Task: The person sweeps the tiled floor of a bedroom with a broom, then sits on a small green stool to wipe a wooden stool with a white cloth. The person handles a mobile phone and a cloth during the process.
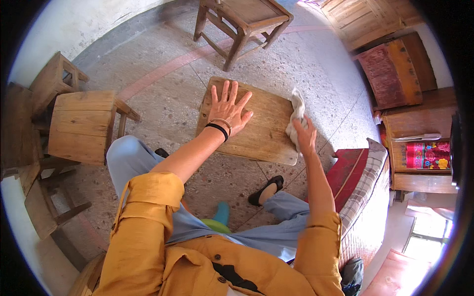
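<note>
A low wooden stool (266,123) with a rectangular seat stands in front of me; its legs are hidden beneath the seat. My left hand (229,109) lies flat on the seat's left part, fingers spread, with a bracelet and a black band at the wrist. At the seat's right edge my right hand (305,135) grips a whitish cloth (297,101). Part of the cloth hangs over that edge and sticks out beyond the fingers.
Another wooden stool (242,19) stands beyond, on the speckled floor (163,98). Several wooden stools, one with a plank seat (81,123), crowd the left. A bed edge with checked cloth (363,185) is near on the right, with a wooden cabinet (417,121) behind.
</note>
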Demonstrator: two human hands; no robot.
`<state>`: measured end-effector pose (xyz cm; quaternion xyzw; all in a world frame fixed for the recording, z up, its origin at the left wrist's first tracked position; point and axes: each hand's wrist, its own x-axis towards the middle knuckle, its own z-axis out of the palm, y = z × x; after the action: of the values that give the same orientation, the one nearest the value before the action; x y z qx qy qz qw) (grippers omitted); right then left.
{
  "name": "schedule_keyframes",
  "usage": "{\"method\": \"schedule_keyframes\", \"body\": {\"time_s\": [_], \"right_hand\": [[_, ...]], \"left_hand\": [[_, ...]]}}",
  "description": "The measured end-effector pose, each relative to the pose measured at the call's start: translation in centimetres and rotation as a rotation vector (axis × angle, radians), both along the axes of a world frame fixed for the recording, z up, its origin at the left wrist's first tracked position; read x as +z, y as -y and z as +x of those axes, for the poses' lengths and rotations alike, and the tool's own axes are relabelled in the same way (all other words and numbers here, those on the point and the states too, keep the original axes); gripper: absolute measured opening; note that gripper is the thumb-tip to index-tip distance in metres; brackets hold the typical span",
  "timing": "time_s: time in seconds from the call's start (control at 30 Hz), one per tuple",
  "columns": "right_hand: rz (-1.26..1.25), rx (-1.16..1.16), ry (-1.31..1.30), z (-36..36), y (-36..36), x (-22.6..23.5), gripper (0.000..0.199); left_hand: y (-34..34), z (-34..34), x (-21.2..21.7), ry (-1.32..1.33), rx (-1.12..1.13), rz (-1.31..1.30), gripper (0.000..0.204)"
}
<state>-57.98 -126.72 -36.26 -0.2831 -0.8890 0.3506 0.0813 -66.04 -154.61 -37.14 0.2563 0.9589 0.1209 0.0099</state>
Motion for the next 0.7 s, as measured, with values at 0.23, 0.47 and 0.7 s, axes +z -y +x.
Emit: {"method": "schedule_keyframes", "body": {"time_s": [0.23, 0.47, 0.7], "right_hand": [[0.027, -0.047, -0.061, -2.8, 1.1, 0.8, 0.074], [-0.138, 0.025, -0.005, 6.7, 3.0, 0.6, 0.071], [-0.108, 0.013, -0.026, 2.4, 0.4, -0.8, 0.067]], "left_hand": [[0.0, -0.2, 0.5, 0.018, -0.003, -0.025, 0.056], [0.1, 0.0, 0.1, -0.009, 0.017, -0.024, 0.056], [0.1, 0.2, 0.0, -0.018, 0.015, -0.011, 0.056]]}}
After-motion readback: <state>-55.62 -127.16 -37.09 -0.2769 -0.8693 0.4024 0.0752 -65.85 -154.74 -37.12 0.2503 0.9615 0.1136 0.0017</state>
